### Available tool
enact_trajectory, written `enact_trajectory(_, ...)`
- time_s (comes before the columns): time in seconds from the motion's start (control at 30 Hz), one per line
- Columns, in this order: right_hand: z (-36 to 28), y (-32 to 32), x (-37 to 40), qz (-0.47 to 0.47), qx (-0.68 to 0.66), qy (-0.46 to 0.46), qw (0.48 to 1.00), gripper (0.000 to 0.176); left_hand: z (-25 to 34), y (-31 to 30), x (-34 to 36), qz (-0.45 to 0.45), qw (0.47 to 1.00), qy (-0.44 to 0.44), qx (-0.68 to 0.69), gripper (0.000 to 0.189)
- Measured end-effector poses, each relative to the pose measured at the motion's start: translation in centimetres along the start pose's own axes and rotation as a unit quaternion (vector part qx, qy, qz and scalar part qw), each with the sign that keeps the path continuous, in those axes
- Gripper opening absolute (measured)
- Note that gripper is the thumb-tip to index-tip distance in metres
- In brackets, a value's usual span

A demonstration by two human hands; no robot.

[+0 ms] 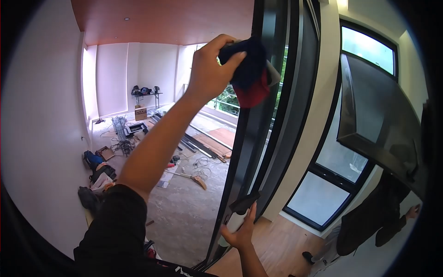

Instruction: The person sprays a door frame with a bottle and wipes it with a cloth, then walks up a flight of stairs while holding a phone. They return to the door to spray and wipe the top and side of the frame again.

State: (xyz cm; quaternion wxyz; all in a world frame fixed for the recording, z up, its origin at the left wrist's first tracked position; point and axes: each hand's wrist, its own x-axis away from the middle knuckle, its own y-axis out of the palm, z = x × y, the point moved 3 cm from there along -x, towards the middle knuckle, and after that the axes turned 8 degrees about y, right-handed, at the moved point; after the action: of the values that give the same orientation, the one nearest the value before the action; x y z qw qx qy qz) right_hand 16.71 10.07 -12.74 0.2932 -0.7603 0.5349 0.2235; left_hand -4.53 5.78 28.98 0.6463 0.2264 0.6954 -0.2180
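Observation:
My left hand [212, 67] is raised at the upper middle, fingers closed on a bunched dark blue and red cloth [251, 67]. The cloth lies against the dark metal frame [251, 138] of a tall door or window. Lower down, beside the same frame, my right hand [242, 233] is wrapped round a whitish bottle-like object [236, 221] with a black top. Its lower end is partly hidden by the hand.
Tools, cables and a broom [198, 181] lie on the concrete floor at left. A small table [146, 94] stands far back. At right, another person in dark clothes [369, 217] is near a tilted dark panel [383, 111] and a framed window [318, 198].

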Motion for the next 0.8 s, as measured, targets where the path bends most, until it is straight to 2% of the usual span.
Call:
enact_trajectory(0.07, 1.1, 1.2, -2.0, 0.043, -0.009, -0.005, 0.999, 0.120, -2.3, 2.1, -0.6, 0.042, 0.998, -0.041, -0.012, 0.023)
enact_trajectory(0.13, 1.5, 2.4, -2.1, 0.013, 0.015, 0.035, 0.999, 0.121, -1.7, 2.9, -0.1, 0.104, 0.994, -0.006, -0.029, 0.024)
enact_trajectory(0.17, 1.7, 3.0, -2.3, -0.002, 0.026, 0.054, 0.998, 0.122, -2.0, 3.2, 0.8, 0.109, 0.993, -0.031, -0.025, 0.023)
enact_trajectory(0.2, 1.6, 5.3, -0.3, -0.001, 0.051, 0.045, 0.998, 0.121, -1.0, 1.1, 3.2, 0.116, 0.992, -0.048, -0.020, 0.022)
enact_trajectory(0.23, 1.3, 5.0, -1.5, -0.007, 0.075, 0.043, 0.996, 0.121, -1.8, 2.4, 2.8, 0.143, 0.988, -0.053, 0.019, 0.020)
enact_trajectory(0.33, 1.2, 5.5, -1.1, -0.018, 0.136, 0.072, 0.988, 0.119, -3.3, 2.9, 1.0, 0.126, 0.987, -0.084, 0.058, 0.017)
enact_trajectory(0.47, 0.4, 6.9, 0.6, -0.021, 0.176, 0.055, 0.983, 0.122, -5.4, 2.7, -8.3, 0.245, 0.968, 0.009, 0.056, 0.013)
enact_trajectory(0.5, 0.5, 6.9, 0.2, -0.018, 0.192, 0.039, 0.980, 0.124, -6.1, 3.2, -11.7, 0.253, 0.965, 0.002, 0.063, 0.011)
enact_trajectory(0.6, 0.5, 7.0, -0.1, -0.004, 0.189, 0.034, 0.981, 0.122, -10.1, 5.7, -17.7, 0.196, 0.916, -0.015, 0.351, 0.009)
enact_trajectory(0.67, -0.6, 7.2, 1.3, -0.014, 0.151, 0.094, 0.984, 0.119, -8.2, 4.6, -10.4, 0.184, 0.957, -0.044, 0.220, 0.010)
enact_trajectory(0.7, -0.7, 7.0, 0.4, -0.022, 0.130, 0.112, 0.985, 0.117, -7.0, 4.1, -5.3, 0.147, 0.979, -0.050, 0.132, 0.012)
enact_trajectory(0.73, -0.3, 7.0, 0.2, -0.022, 0.137, 0.091, 0.986, 0.117, -5.5, 4.0, 0.4, 0.095, 0.961, -0.172, 0.194, 0.012)
enact_trajectory(0.77, 0.2, 6.7, 0.5, -0.023, 0.144, 0.073, 0.987, 0.117, -5.7, 4.5, 5.4, 0.043, 0.966, -0.185, 0.178, 0.014)
enact_trajectory(0.8, 0.7, 6.4, 0.4, -0.021, 0.152, 0.056, 0.987, 0.117, -7.3, 6.6, 10.1, 0.042, 0.943, -0.197, 0.265, 0.010)
